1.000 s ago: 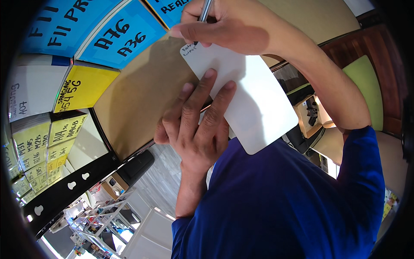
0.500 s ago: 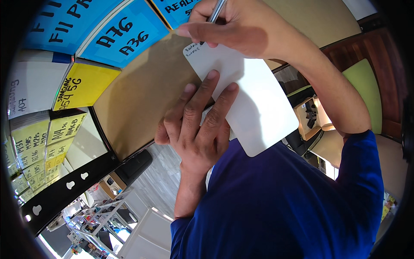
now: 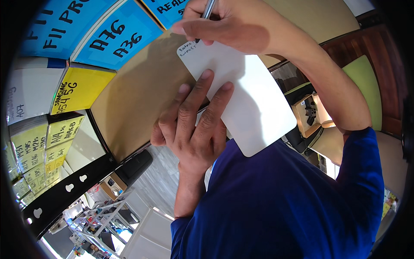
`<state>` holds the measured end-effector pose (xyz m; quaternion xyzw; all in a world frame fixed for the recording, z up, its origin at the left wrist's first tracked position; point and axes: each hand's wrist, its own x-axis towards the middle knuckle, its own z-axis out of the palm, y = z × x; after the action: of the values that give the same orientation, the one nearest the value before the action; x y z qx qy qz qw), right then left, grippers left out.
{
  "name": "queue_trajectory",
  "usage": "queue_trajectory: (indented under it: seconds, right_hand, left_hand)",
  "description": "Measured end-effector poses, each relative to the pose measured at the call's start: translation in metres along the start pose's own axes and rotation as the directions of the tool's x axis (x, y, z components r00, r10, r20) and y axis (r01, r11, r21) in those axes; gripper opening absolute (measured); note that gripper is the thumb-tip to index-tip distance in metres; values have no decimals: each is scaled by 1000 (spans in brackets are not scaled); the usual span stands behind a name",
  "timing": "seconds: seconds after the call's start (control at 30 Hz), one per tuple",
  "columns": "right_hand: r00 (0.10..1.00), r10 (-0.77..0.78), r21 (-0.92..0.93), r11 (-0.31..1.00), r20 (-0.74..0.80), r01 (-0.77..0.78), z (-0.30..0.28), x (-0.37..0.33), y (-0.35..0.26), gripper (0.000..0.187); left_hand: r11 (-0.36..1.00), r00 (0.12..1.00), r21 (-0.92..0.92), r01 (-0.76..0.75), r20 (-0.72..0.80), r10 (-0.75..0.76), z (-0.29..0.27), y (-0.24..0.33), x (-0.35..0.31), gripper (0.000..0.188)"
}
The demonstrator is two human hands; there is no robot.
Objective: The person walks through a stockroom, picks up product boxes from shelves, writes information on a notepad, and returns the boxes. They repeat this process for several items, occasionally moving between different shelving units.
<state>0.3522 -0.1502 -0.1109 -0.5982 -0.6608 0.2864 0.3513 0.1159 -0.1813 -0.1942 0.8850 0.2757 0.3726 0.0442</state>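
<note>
One white card (image 3: pixel 261 108) with rounded corners lies slantwise in the middle, its upper end over a brown tabletop (image 3: pixel 133 95) and its lower end in front of the blue shirt (image 3: pixel 276 207). Two short lines of dark handwriting sit at its upper left corner, and the dark tip of a single silvery pen (image 3: pixel 208 9) shows just beside them. The right hand (image 3: pixel 228 26) is closed around that pen, covering most of it along with part of the card's top edge; its forearm sweeps in from the right, elbow bent. The left hand (image 3: pixel 189 125) grasps nothing that shows: palm down, fingers spread, two fingertips resting on the card and hiding some of its left edge, the forearm rising from below; its thumb cannot be made out. Up and left, three blue panels (image 3: pixel 116 36) with black lettering crowd the tabletop's edge, next to one yellow box (image 3: pixel 84 88), one whitish box (image 3: pixel 34 82) and a stack of smaller yellow labels (image 3: pixel 47 146), too many to count surely. A black strip (image 3: pixel 97 166) carries three white shapes. To the right are one opened carton (image 3: pixel 308 113) with a dark object inside and one green cushion (image 3: pixel 366 86) against reddish wood (image 3: pixel 390 64)
</note>
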Motion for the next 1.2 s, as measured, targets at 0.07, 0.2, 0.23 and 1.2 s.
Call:
queue_trajectory:
  seconds: [0.07, 0.2, 0.23, 1.2]
  right_hand:
    - [1000, 29, -30, 999, -13, -29, 1, 0, -3, 40]
    - [998, 11, -29, 1000, 60, -9, -8, 0, -4, 40]
    - [997, -23, -3, 1000, 73, 23, -10, -1, -2, 40]
    - [905, -218, -9, 973, -364, 230, -41, -112, 18, 21]
  left_hand:
    - [1000, 1000, 8, 1, 0, -1, 0, 0, -1, 47]
    - [1000, 1000, 22, 9, 14, -10, -2, 1, 2, 43]
    - [999, 1000, 37, 16, 18, -17, -3, 3, 3, 39]
    - [965, 968, -168, -202, 112, 222, -2, 38, 54, 50]
